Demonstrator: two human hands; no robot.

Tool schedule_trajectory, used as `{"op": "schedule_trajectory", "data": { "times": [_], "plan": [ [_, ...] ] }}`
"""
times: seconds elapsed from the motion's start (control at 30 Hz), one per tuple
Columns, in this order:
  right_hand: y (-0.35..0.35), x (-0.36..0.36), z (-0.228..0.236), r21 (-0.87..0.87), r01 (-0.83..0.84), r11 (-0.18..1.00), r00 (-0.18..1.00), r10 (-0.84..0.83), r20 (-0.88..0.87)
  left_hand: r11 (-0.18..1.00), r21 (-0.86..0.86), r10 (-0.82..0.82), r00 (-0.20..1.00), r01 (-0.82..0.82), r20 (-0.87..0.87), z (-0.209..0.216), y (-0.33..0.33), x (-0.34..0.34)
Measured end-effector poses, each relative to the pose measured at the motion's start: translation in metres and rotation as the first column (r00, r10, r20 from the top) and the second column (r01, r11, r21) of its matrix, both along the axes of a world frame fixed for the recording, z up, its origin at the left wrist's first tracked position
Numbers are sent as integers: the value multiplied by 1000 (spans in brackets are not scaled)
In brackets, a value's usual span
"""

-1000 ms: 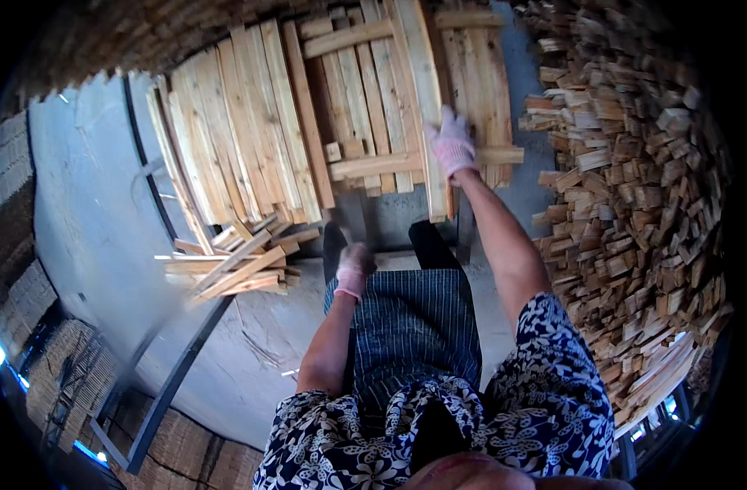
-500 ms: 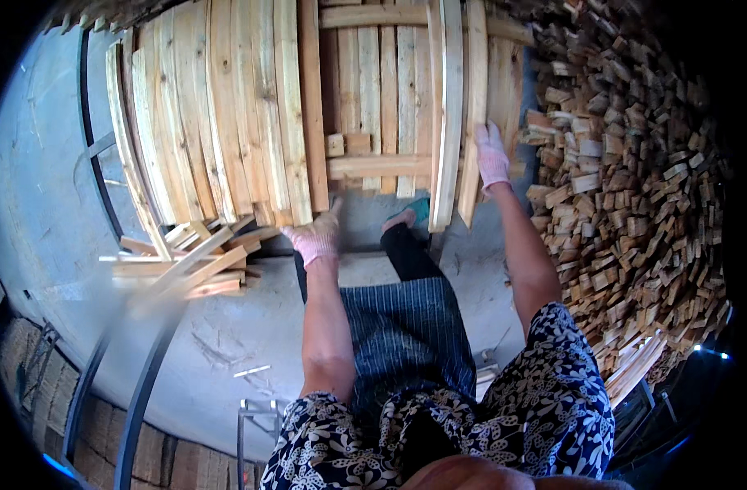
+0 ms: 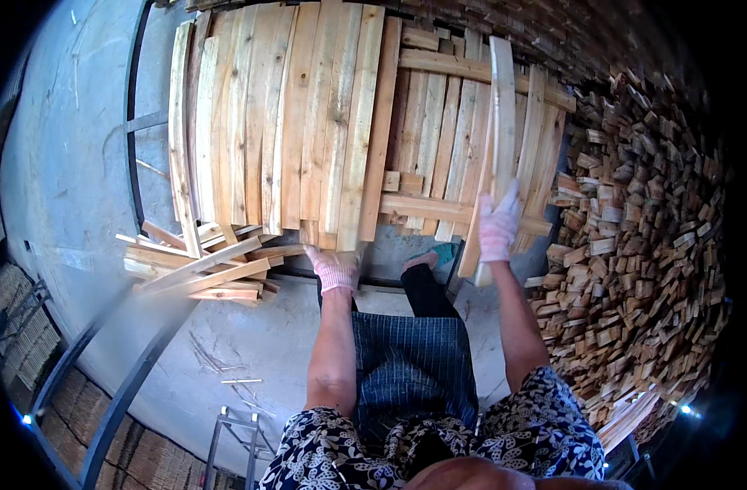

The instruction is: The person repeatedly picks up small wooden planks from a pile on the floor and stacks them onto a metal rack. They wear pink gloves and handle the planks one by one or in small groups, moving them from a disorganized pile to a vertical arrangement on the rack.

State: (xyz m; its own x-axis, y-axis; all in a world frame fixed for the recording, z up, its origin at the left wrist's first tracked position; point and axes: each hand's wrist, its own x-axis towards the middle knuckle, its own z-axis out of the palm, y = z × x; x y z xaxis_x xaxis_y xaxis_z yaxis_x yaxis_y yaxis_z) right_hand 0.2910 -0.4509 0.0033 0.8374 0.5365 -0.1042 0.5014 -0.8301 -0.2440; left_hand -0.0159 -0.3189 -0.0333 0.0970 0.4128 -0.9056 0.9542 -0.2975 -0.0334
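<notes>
My left hand (image 3: 336, 270), in a pinkish-white knit glove, is at the near end of a row of long wooden boards (image 3: 312, 122). Its thumb and fingers straddle the end of one board (image 3: 353, 196), though the fingertips are partly hidden and blurred. My right hand (image 3: 498, 229), gloved the same way, grips a loose pale board (image 3: 502, 106) near its lower end. That board lies at a slant across two crosswise strips (image 3: 422, 206), over a lower layer of boards. Another board (image 3: 471, 245) shows just beside the right hand.
A heap of short wood offcuts (image 3: 635, 237) rises on the right. Loose sticks (image 3: 202, 265) lie crossed at the left, by dark metal bars (image 3: 132, 392). A small metal frame (image 3: 238, 433) stands on the grey concrete floor (image 3: 283, 343). My foot in a green slipper (image 3: 443, 257) is below the boards.
The view has shifted, so the boards appear lower and farther right. My right hand has gone from a board's right edge onto the pale board, which now slants differently. My left hand remains at the board ends.
</notes>
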Motion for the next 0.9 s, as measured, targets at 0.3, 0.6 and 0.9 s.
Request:
{"op": "schedule_trajectory", "data": {
  "times": [0.3, 0.6, 0.9],
  "plan": [
    [188, -104, -32, 18, 36, 999, 896, -24, -444, -561, -749, 606, -791, -353, -81, -9, 7, -3],
    [222, -94, -80, -190, -164, 968, 902, 69, -426, -429, -837, 677, -735, -339, -49, -13, 10, 7],
    [237, -110, -65, -38, -80, 996, 927, 61, -369, -720, -663, 486, -831, -206, -269, -10, 11, 7]
  ]
}}
